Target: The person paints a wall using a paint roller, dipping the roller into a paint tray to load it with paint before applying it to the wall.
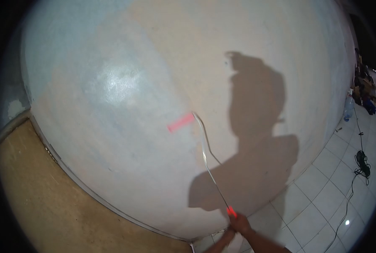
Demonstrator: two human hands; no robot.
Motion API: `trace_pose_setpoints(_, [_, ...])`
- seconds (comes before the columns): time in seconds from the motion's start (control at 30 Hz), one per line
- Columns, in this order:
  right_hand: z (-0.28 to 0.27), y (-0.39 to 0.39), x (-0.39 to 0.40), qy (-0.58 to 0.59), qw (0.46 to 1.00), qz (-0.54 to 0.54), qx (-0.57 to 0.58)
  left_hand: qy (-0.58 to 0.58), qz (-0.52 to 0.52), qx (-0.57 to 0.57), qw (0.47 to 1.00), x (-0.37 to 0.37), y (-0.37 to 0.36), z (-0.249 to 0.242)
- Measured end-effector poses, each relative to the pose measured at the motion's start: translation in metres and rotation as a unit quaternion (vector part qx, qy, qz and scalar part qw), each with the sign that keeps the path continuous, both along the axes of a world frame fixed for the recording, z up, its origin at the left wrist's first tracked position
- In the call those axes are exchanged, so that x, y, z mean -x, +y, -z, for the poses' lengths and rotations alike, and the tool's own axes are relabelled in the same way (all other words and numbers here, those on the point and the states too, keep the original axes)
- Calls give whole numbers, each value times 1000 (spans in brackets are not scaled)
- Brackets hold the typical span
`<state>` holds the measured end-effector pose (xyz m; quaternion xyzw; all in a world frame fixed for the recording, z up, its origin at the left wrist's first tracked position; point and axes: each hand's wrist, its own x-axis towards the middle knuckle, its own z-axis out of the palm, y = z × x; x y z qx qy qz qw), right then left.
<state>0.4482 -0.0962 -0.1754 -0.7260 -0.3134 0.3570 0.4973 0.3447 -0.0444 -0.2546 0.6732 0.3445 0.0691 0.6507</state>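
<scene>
Patchy wall [154, 63] meets pink roller [180, 122] at arm's remove

Indoors, the pale wall, mottled blue and peach, fills most of what we see, with a large shadow [259, 109] cast across it above the fingers of the right hand [240, 222]. We find the pink roller well beyond those fingers, up and to the left, blurred and seemingly against the wall. A slim rod [215, 182] joins it to a red handle [231, 209], around which the right fingers are curled together. Just below them sits the left hand [229, 234], so blurred and partly hidden that we cannot tell how its fingers lie. Gripping the rod's near end likely lends reach, we judge, and the low second hand may steady it. Right of the fingers, we see floor tiles [314, 181], a dark coiled cable [362, 164] and, farther up near the wall's foot, a clear bottle [348, 109]; well to their left is a tan panel [49, 181] with a raised edge
</scene>
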Motion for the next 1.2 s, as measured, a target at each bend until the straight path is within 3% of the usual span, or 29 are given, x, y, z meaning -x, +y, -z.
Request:
trace_pose_setpoints(0.03, [-53,17,-14,-16,999,13,-39,-15,61,-240,969,-5,52,28])
trace_pose_setpoints(0.07, [-83,44,-26,-77,991,39,-100,7,-32,-251,967,-25,48,-76])
trace_pose_setpoints(0.1, [-116,64,-39,-105,980,24,-164,-20,-58,-189,980,-39,66,-120])
trace_pose_setpoints(0.17, [-165,82,-53,-42,977,-2,-207,-131,-92,-78,984,-61,92,-165])
trace_pose_setpoints(0.2, [-158,85,-53,-40,977,-5,-209,-129,-95,-80,984,-60,100,-151])
trace_pose_setpoints(0.27, [-114,78,-49,-113,983,17,-146,-56,-46,-192,979,-48,92,-91])
trace_pose_setpoints(0.3, [-73,60,-39,-101,991,16,-85,50,-30,-137,989,-36,62,-80])
trace_pose_setpoints(0.33, [-36,37,-27,-69,997,-2,-25,-42,-9,-355,934,-28,67,56])
trace_pose_setpoints(0.4, [25,-24,8,-3,1000,-1,12,-47,-15,-257,965,-29,56,68])
trace_pose_setpoints(0.43, [60,-37,22,-6,994,-22,109,-48,-18,-234,971,-29,53,65])
trace_pose_setpoints(0.47, [21,-57,27,65,997,-22,21,-47,-22,-221,974,-26,51,58])
trace_pose_setpoints(0.5, [27,-28,19,34,999,-6,-5,-47,-26,-213,975,-21,49,50])
trace_pose_setpoints(0.53, [36,-10,19,6,1000,4,-20,-46,-35,-219,974,-13,50,35])
trace_pose_setpoints(0.57, [-45,-1,6,-27,999,4,-27,-49,-49,-239,968,-10,58,10])
trace_pose_setpoints(0.63, [-121,68,-24,-75,993,-28,-87,-89,-108,-303,943,-25,98,-58])
trace_pose_setpoints(0.67, [-176,91,-31,-112,973,14,-200,-126,-128,-183,966,-38,97,-172])
trace_pose_setpoints(0.7, [-236,103,-42,-117,981,-22,-153,-133,-113,-222,959,-46,108,-230])
trace_pose_setpoints(0.73, [-261,131,-51,-139,966,-3,-217,-139,-99,-261,950,-54,118,-288])
trace_pose_setpoints(0.8, [-299,145,-58,-128,964,7,-233,-117,-108,-217,963,-63,131,-326])
trace_pose_setpoints(0.83, [-282,151,-55,-145,958,34,-243,-118,-81,-254,957,-63,135,-321])
trace_pose_setpoints(0.9, [-225,134,-47,-143,967,38,-209,-216,66,-390,893,-44,159,-219])
trace_pose_setpoints(0.93, [-194,103,-42,-106,983,-22,-148,-161,31,-322,932,-44,148,-164])
trace_pose_setpoints(0.97, [-128,89,-28,-175,969,16,-172,-105,-12,-248,963,-44,138,-111])
trace_pose_setpoints(1.0, [-84,59,-19,-111,991,-32,-74,-53,-58,-174,982,-44,127,-58])
trace_pose_setpoints(1.03, [-39,37,-3,-153,988,-17,-25,-64,-42,-217,973,-46,129,-36])
trace_pose_setpoints(1.07, [-21,14,3,-118,992,-23,-26,-72,-27,-257,963,-46,129,-19])
trace_pose_setpoints(1.13, [-28,1,11,-72,997,-36,-16,-73,-4,-321,944,-27,113,15])
trace_pose_setpoints(1.2, [-105,34,-5,-113,991,-35,-63,-73,16,-378,923,-9,93,32])
